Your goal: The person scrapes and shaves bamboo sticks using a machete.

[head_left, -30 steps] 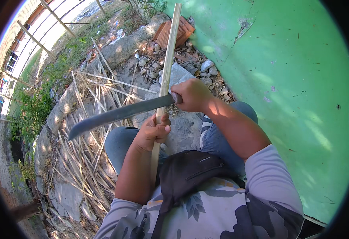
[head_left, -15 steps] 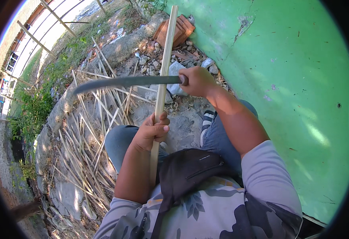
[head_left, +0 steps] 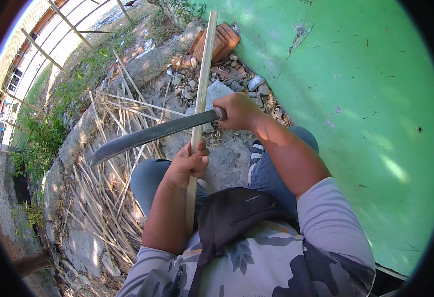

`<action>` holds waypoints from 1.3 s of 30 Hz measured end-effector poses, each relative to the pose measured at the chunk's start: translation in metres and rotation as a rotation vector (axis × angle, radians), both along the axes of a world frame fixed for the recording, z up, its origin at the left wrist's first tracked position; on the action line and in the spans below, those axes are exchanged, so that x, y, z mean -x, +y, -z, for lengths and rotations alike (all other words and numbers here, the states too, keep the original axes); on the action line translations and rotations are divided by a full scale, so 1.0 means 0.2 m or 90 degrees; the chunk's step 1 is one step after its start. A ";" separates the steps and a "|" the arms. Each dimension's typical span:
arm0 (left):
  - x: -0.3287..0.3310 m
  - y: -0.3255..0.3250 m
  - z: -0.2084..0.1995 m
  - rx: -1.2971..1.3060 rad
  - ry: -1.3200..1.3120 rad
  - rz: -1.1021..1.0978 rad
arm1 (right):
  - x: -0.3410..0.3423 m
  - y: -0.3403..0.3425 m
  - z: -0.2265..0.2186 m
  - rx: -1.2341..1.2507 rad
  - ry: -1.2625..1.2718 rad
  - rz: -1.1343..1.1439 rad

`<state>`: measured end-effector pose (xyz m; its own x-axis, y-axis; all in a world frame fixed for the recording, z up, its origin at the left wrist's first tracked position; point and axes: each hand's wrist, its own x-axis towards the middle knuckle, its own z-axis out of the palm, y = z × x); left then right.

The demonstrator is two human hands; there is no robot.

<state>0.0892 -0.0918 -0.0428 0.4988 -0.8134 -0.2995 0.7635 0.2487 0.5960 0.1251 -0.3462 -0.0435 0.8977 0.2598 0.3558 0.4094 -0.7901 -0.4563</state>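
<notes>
A flat, green-painted surface (head_left: 365,123) occupies the right side. On the stony ground at left lies a loose heap of thin, pale, wood-like strips (head_left: 103,203). One long, straight, pale wood-like stick (head_left: 204,74) stands lengthwise before the person: the longer portion extends beyond the left fist, away from the body; the shorter portion runs back beside the left forearm to the black fabric bag (head_left: 237,210). A machete with a long, dark-grey metal blade (head_left: 152,137) crosses the stick just beyond the left fist, its tip pointing left; blade contact cannot be confirmed. Reddish-brown clay tiles (head_left: 224,42) are stacked near the stick's far end. The right hand (head_left: 238,111) is clenched around the machete's handle, mostly hidden. The left hand (head_left: 187,166) grasps the stick, thumb laid across it.
</notes>
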 end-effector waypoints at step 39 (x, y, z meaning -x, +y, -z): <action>0.03 0.00 0.00 0.032 0.016 0.036 | 0.04 0.00 -0.08 -0.042 -0.029 -0.006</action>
<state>0.0824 -0.0914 -0.0426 0.4439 -0.8546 -0.2696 0.7922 0.2336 0.5637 0.1168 -0.3455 -0.0282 0.8776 0.2433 0.4130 0.4388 -0.7546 -0.4878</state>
